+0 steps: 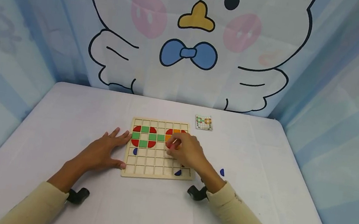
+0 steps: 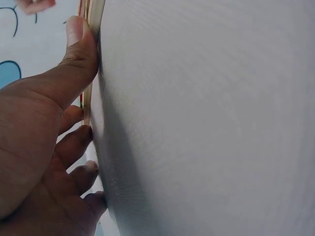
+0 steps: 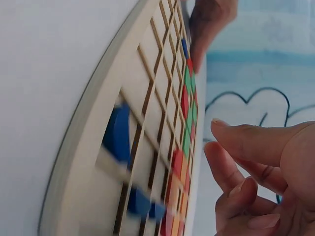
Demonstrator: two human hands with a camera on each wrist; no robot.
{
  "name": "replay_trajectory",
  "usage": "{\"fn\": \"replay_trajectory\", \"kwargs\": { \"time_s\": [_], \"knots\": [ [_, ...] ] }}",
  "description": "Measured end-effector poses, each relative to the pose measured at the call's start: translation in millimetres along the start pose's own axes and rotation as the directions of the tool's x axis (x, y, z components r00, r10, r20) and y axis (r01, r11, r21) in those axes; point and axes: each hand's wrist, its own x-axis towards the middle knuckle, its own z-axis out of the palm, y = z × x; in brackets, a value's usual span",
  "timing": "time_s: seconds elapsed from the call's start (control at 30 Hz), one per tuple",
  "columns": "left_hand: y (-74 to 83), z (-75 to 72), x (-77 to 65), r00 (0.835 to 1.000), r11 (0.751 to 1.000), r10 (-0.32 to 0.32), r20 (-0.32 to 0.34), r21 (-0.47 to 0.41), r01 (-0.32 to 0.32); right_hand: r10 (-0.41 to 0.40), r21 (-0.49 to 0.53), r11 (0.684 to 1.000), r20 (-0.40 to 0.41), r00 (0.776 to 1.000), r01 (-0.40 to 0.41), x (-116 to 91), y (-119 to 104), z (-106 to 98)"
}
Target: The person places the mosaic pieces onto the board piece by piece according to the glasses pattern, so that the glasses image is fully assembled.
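Note:
A wooden grid board (image 1: 154,162) lies on the table with flat coloured pieces in its cells. At its left is a ring of red quarter-round pieces and green squares (image 1: 142,143); red and orange pieces (image 1: 177,131) sit at upper right, partly hidden by the right hand. My left hand (image 1: 104,151) rests spread against the board's left edge, thumb and fingertips touching it. Over the right half hovers my right hand (image 1: 188,151), fingers loosely bent. In the right wrist view its thumb and index fingertips stand slightly apart, with no piece between them. One blue piece (image 1: 178,172) lies at the board's lower right.
Behind the board lies a small pattern card (image 1: 203,122). Another blue piece (image 1: 222,172) is on the table to the right, and one more blue piece (image 1: 135,151) sits at the board's left. A printed curtain (image 1: 183,82) hangs behind the table.

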Motion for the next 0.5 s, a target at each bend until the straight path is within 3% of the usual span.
{"fn": "replay_trajectory", "kwargs": {
  "time_s": [0.33, 0.5],
  "knots": [
    [1.1, -0.9, 0.0, 1.0, 1.0, 0.001, 0.0, 0.001, -0.001, 0.185, -0.05, 0.981, -0.074, 0.98, -0.189, -39, 60, -51],
    [2.1, -0.6, 0.9, 1.0, 1.0, -0.001, -0.006, 0.003, 0.001, 0.226, -0.083, 0.969, -0.097, 0.969, -0.234, -56, 84, -68]
  ]
}}
